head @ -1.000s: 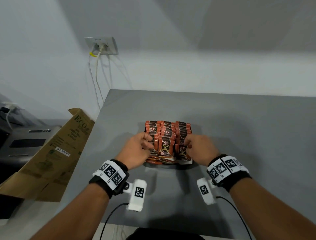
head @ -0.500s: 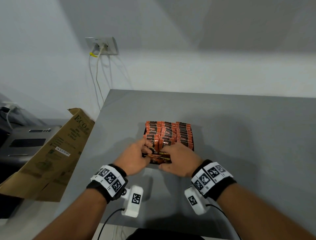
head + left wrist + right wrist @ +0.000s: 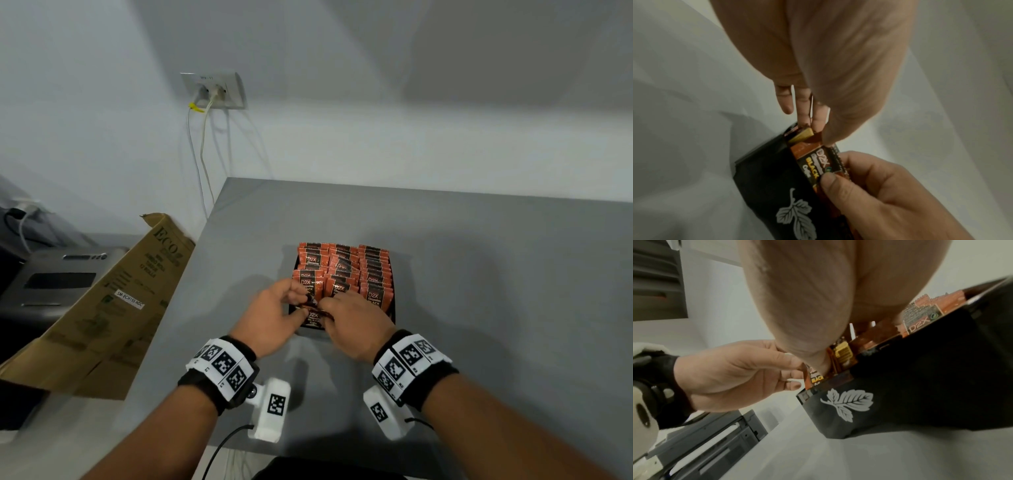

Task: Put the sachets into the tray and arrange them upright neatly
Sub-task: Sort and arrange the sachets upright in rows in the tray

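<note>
A gray table (image 3: 479, 274) holds a black tray (image 3: 920, 386) with a white leaf on its side. Rows of orange coffee sachets (image 3: 373, 270) stand up in the tray. At the tray's near left corner, the left hand (image 3: 270, 317) and the right hand (image 3: 356, 325) both pinch one sachet (image 3: 816, 164).

**Wrist gear on bare forearms**

Each forearm is bare. The left wristband (image 3: 222, 370) and right wristband (image 3: 412, 366) are black, wrapped in white strips printed with square black markers. A white camera block (image 3: 272, 413) with its own marker and a black cable (image 3: 222, 448) hangs under each.
</note>
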The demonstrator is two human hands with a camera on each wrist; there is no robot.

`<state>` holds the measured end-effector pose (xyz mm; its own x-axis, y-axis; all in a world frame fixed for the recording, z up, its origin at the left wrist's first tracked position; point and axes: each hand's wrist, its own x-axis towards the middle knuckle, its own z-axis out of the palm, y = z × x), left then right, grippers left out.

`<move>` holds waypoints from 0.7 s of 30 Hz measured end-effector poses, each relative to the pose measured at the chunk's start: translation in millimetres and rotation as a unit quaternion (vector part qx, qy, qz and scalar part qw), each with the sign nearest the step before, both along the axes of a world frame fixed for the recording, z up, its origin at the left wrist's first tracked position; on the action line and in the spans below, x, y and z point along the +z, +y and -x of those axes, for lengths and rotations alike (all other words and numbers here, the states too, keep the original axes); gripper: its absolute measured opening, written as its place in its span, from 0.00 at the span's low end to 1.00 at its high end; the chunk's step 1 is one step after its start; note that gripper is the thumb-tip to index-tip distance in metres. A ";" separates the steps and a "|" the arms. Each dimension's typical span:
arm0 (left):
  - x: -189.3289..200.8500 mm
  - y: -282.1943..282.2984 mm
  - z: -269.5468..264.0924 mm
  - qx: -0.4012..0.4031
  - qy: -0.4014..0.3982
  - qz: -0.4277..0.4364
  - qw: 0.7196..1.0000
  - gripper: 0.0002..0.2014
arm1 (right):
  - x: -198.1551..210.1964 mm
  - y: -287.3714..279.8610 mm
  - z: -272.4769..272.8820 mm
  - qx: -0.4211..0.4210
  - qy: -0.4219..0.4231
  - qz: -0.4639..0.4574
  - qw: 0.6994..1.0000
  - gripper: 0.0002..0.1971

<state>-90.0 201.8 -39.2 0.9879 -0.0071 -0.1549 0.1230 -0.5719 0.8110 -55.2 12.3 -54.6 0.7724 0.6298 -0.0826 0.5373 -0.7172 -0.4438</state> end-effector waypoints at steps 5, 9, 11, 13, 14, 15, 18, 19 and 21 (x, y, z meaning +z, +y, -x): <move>5.4 2.9 -3.1 0.041 0.007 0.079 0.996 0.21 | 11.5 -7.8 -4.9 -0.045 0.031 -0.063 0.997 0.08; 11.7 3.2 -5.4 0.087 -0.003 0.166 0.982 0.23 | 38.2 -14.8 -10.4 -0.084 0.075 -0.142 0.983 0.07; 16.8 -0.1 -7.3 0.112 0.004 0.235 0.966 0.29 | 53.8 -18.4 -14.7 -0.114 0.091 -0.184 0.972 0.06; 22.5 -7.3 -11.4 0.148 0.034 0.360 0.920 0.36 | 65.5 -20.5 -20.2 -0.145 0.135 -0.239 0.951 0.07; 24.8 -11.6 -14.1 0.153 0.061 0.429 0.888 0.40 | 71.0 -19.9 -21.4 -0.164 0.177 -0.279 0.929 0.08; 28.3 -16.4 -15.6 0.141 0.088 0.486 0.858 0.44 | 74.9 -17.3 -21.0 -0.184 0.232 -0.331 0.896 0.09; 49.9 -39.1 -15.8 0.099 0.116 0.582 0.799 0.26 | 82.6 -3.2 -13.2 -0.201 0.368 -0.457 0.784 0.11; 52.0 -44.7 -18.3 0.113 0.113 0.599 0.785 0.22 | 82.4 1.4 -10.1 -0.201 0.379 -0.466 0.774 0.11; 53.9 -52.8 -23.8 0.133 0.104 0.614 0.771 0.21 | 81.7 7.4 -5.6 -0.212 0.373 -0.471 0.771 0.12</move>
<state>-66.2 149.0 14.7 0.9348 -0.0757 -0.3470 0.3033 0.6786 0.6690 -49.6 19.7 27.1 0.8839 0.3861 -0.2641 -0.3139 0.0711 -0.9468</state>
